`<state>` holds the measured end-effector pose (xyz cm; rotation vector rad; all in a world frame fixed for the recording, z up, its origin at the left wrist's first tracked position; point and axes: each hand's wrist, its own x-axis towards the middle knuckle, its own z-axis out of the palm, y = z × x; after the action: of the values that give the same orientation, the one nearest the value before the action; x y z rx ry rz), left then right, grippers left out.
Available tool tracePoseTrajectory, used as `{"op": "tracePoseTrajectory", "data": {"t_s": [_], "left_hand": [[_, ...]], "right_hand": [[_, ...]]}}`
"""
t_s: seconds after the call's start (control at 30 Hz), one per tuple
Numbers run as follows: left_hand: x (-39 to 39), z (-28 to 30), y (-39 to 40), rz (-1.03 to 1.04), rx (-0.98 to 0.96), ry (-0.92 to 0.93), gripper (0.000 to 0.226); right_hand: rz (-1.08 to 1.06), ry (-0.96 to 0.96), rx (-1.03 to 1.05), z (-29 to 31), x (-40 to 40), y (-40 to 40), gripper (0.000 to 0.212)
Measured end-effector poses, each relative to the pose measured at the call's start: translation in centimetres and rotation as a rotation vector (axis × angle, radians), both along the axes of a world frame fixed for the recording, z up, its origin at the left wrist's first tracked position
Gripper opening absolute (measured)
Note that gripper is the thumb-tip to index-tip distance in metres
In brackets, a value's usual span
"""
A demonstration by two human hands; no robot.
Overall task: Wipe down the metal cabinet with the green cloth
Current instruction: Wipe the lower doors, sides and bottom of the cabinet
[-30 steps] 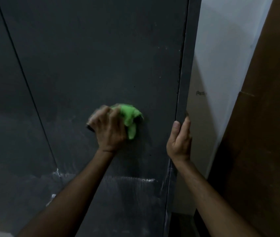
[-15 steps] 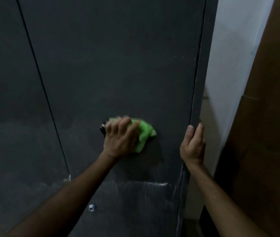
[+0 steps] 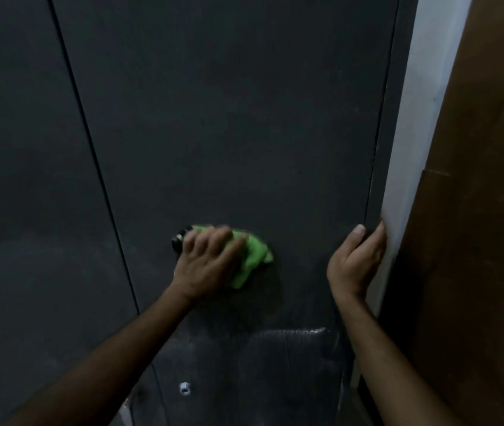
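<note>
— Green cloth (image 3: 253, 259) where now?
— Centre frame, bunched under the left hand (image 3: 207, 265), pressed on the metal cabinet (image 3: 229, 118); it slid right.
— Right hand (image 3: 353, 265)?
— Still clasping the cabinet's edge. Lower patch streaked; upper door remains.

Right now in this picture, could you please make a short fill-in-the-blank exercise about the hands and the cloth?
1. The left hand presses a cloth of ____ colour on the cabinet.
2. The right hand grips the cabinet's ____ edge.
3. The cloth lies under the ____ hand.

Missing words: green; right; left
</note>
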<state>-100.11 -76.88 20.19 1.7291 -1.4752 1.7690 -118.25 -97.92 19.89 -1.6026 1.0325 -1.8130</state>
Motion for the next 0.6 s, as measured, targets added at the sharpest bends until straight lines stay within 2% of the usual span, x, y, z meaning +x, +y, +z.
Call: {"op": "tracePoseTrajectory", "data": {"t_s": [0.07,0.13,0.23,0.33,0.37,0.4,0.43,0.5,0.53,0.6], "left_hand": [[2.2,-2.6,3.7,-0.016,0.138,-0.127,0.043],[3.9,-3.4,7.3,0.007,0.095,-0.06,0.036],[5.4,-1.1,9.7,0.046,-0.098,0.122,0.036],[4.4,3.2,7.1,0.066,-0.467,0.409,0.035],[3.5,4.1,5.8,0.055,-0.514,0.462,0.036],[2.8,4.1,4.8,0.04,-0.46,0.445,0.038],[2.4,3.4,4.5,0.025,-0.326,0.344,0.04],[3.8,1.3,6.6,0.014,-0.036,0.051,0.041],[5.2,0.4,8.6,0.002,0.032,-0.017,0.038],[7.8,-0.7,13.1,0.01,0.026,-0.003,0.035]], "right_hand": [[-0.002,-0.026,0.004,0.1,0.5,1.3,0.065],[-0.007,-0.023,-0.043,0.6,0.9,2.9,0.065],[0.025,0.006,-0.207,1.5,2.0,6.2,0.063],[0.062,0.075,-0.401,2.4,4.4,9.9,0.057],[0.075,0.093,-0.472,2.7,5.4,11.0,0.054],[0.092,0.117,-0.542,2.9,6.3,11.9,0.051],[0.111,0.15,-0.605,3.0,7.1,12.5,0.048],[0.129,0.222,-0.7,2.9,8.4,12.9,0.043],[0.123,0.257,-0.732,2.7,8.8,12.7,0.042],[0.072,0.327,-0.782,2.0,9.5,11.6,0.043]]}}
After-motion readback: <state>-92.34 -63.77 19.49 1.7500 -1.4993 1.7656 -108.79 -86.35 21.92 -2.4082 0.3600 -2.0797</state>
